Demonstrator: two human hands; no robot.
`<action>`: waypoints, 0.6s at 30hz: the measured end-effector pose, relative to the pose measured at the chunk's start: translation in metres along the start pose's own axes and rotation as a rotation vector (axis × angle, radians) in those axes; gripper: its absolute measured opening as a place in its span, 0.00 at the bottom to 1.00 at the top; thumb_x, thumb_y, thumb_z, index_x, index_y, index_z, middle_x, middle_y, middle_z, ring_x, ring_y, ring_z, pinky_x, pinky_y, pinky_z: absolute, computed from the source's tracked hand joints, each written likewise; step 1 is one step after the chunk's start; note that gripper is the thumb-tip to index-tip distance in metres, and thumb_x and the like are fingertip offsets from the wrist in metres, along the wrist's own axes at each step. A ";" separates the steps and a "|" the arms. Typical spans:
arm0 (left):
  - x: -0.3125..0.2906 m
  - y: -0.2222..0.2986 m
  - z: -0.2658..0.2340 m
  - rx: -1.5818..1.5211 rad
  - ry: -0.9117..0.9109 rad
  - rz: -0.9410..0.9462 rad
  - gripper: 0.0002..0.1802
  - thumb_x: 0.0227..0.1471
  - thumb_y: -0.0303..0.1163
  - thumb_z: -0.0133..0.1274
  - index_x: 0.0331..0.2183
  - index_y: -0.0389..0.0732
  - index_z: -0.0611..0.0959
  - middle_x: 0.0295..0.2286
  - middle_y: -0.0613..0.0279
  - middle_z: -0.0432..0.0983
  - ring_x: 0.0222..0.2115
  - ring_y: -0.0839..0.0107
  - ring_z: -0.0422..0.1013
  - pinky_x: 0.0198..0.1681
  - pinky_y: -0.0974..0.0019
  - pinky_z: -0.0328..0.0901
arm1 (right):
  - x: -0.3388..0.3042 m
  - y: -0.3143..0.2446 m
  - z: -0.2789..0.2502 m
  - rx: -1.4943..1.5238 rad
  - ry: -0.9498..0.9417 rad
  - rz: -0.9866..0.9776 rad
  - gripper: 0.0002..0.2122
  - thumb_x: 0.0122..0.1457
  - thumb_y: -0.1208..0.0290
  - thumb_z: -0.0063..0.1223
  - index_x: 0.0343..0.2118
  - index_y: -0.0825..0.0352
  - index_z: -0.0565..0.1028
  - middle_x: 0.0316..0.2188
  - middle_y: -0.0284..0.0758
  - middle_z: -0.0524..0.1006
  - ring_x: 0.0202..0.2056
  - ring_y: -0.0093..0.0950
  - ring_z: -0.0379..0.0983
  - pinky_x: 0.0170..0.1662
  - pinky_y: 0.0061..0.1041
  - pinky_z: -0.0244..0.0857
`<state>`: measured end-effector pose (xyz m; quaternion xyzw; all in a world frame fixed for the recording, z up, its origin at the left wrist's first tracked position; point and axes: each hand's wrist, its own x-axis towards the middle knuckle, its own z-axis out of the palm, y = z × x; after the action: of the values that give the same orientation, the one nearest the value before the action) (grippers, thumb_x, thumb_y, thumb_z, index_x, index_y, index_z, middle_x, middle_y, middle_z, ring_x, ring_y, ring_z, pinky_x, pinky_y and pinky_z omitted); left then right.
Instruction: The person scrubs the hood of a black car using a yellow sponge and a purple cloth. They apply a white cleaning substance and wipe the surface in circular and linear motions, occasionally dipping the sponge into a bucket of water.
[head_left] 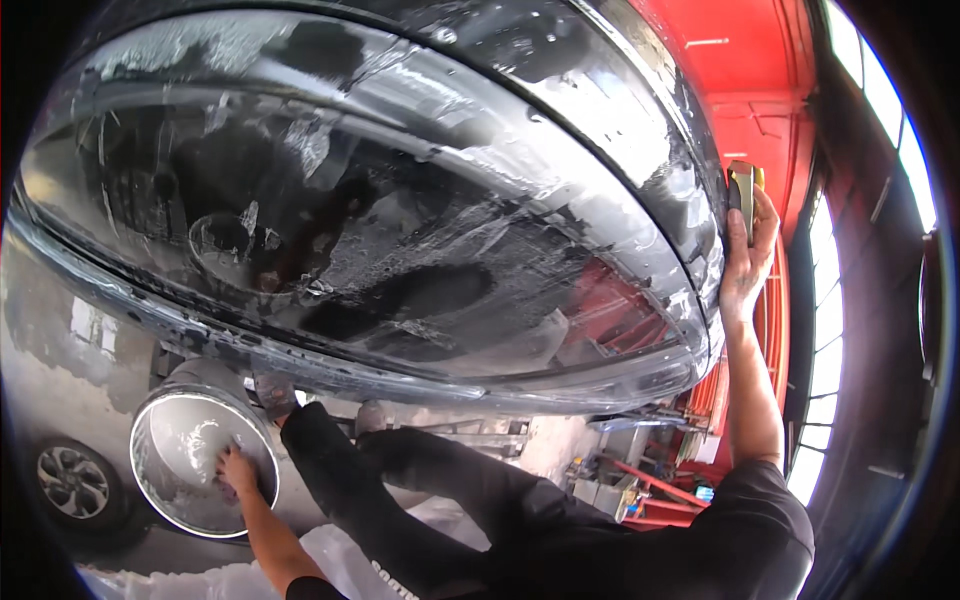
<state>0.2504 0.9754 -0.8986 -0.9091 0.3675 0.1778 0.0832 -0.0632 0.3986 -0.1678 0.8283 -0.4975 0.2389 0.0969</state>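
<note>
Big black-and-grey curved car body [420, 210], ten o'clock: wet-looking, shiny, streaked chalky white. Round pale grey bucket [205, 376], eight o'clock: plastic-looking, smooth. Black trousers [440, 475], six o'clock: soft, dull cloth. Small grey-and-yellow block [742, 196], two o'clock: dull, flat side.

Grey block [741, 195] upright at wet car's [420, 200] edge; bucket [205, 374] below.

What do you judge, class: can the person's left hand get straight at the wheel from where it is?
Probably not: the left hand is inside the bucket, whose side lies between it and the wheel. It would likely need to come out first.
</note>
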 end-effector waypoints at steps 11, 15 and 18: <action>-0.031 -0.058 -0.115 -1.157 -0.318 -0.115 0.09 0.54 0.25 0.59 0.39 0.38 0.86 0.33 0.56 0.81 0.27 0.61 0.78 0.26 0.55 0.75 | -0.008 -0.001 -0.006 -0.061 -0.003 -0.057 0.26 0.70 0.71 0.59 0.71 0.60 0.72 0.64 0.51 0.69 0.64 0.47 0.68 0.69 0.44 0.60; -0.037 -0.062 -0.269 -1.447 -0.079 -0.121 0.09 0.53 0.20 0.57 0.38 0.37 0.85 0.32 0.62 0.78 0.24 0.76 0.75 0.16 0.68 0.70 | -0.004 -0.009 0.007 -0.119 0.048 -0.021 0.29 0.63 0.70 0.68 0.68 0.60 0.75 0.61 0.58 0.70 0.58 0.54 0.70 0.64 0.48 0.63; -0.025 0.003 -0.477 -1.318 0.011 -0.099 0.14 0.54 0.20 0.54 0.43 0.33 0.84 0.35 0.58 0.80 0.29 0.70 0.77 0.26 0.64 0.74 | -0.007 -0.008 -0.002 -0.093 0.003 0.055 0.28 0.63 0.69 0.69 0.67 0.60 0.76 0.62 0.53 0.70 0.60 0.50 0.69 0.64 0.46 0.63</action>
<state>0.3567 0.8544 -0.4487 -0.7864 0.1401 0.3568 -0.4844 -0.0592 0.4086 -0.1685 0.8085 -0.5305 0.2194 0.1297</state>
